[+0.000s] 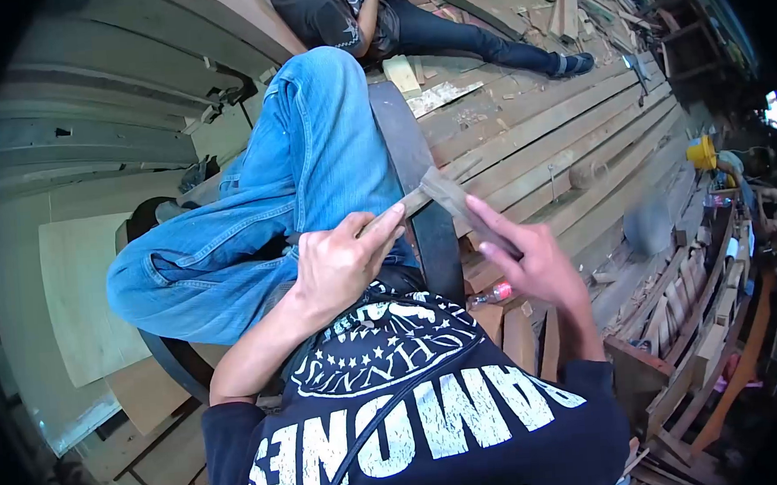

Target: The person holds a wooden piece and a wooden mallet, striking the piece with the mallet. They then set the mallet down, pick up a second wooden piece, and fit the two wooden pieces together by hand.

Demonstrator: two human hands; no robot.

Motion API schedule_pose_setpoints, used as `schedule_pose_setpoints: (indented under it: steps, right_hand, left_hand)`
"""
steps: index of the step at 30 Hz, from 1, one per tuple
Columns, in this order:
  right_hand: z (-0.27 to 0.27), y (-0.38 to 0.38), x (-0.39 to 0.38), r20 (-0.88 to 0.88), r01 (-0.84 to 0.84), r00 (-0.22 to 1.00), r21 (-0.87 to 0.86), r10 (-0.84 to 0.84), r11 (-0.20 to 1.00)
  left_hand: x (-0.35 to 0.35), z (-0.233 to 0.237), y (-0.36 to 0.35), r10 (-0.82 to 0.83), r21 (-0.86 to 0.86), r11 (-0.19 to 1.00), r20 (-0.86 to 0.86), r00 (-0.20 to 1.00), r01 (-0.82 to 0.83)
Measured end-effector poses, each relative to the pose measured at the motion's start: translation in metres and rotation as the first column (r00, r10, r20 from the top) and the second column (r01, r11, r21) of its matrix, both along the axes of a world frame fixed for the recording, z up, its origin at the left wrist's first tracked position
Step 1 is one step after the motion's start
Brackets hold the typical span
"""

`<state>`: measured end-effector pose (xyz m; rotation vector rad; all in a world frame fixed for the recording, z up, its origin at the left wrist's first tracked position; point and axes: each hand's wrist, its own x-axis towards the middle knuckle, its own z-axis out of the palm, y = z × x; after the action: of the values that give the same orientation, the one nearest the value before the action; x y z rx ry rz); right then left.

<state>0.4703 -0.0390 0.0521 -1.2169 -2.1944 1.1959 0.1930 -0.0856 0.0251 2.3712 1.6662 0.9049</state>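
Note:
My left hand (345,256) is closed round a thin wooden stick (415,200), thumb laid along it, in front of my bent knee. The stick's narrow end points up and to the right. My right hand (536,256) grips a flat grey-brown strip (465,209) between thumb and fingers. The far end of this strip lies across the stick, so the two cross just beyond my left fingertips. Whether the strip is plain wood or a tool, I cannot tell. Below my hands is my dark printed shirt (408,419).
Long wooden boards (551,144) cover the floor to the right. Another person (447,39) sits at the top with a leg stretched out. A plastic bottle (491,295) lies near my right forearm. A dark curved band (404,135) runs beside my jeans (320,149). Wood scraps (677,305) fill the right side.

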Motion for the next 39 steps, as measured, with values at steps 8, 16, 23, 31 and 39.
schedule_pose_setpoints:
  steps: [8,16,23,31,39]
  right_hand:
    - [0.003,0.000,0.010,0.133,0.017,0.991,-0.039,-0.012,0.999]
    - [0.004,0.001,0.014,0.273,0.106,0.953,0.095,-0.128,0.990]
    - [0.019,0.001,0.006,0.374,0.056,0.922,0.124,-0.099,0.991]
    - [0.032,-0.006,0.001,0.492,-0.006,0.868,0.152,-0.070,0.988]
    - [0.030,-0.008,0.005,0.436,-0.057,0.900,0.163,-0.020,0.985]
  left_hand:
    - [0.002,-0.002,-0.004,-0.003,-0.054,0.999,0.011,1.000,0.003]
    - [0.003,-0.001,-0.005,-0.001,-0.082,0.997,-0.017,1.000,-0.001]
    - [0.003,0.001,-0.004,-0.010,-0.058,0.998,-0.025,1.000,0.008]
    - [0.007,0.001,-0.007,-0.008,-0.029,1.000,-0.052,0.999,0.007]
    - [0.006,-0.006,-0.008,-0.034,0.016,0.999,-0.042,0.999,0.035]
